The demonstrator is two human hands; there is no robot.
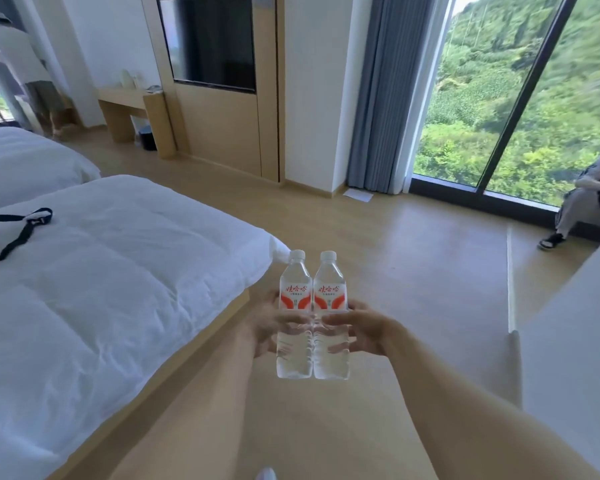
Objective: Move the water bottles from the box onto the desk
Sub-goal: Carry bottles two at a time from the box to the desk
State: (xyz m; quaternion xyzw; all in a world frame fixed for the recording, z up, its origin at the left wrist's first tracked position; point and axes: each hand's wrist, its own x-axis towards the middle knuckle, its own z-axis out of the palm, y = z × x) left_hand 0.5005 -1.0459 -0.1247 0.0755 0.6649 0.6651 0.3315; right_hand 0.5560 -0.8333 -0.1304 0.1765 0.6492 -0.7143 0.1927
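You're carrying two water bottles upright, touching side by side, above the floor beside the bed (pixel 101 289). Left hand (pixel 265 329) wraps the left bottle (pixel 294 313), right hand (pixel 361 329) wraps the right bottle (pixel 330 313). Clear ribbed plastic flexes, so squeeze lightly, keep them pressed together, caps up. The desk (pixel 129 98) is probably the wooden one at far left.

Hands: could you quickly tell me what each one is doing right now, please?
Left hand: grips the left water bottle.
Right hand: grips the right water bottle.
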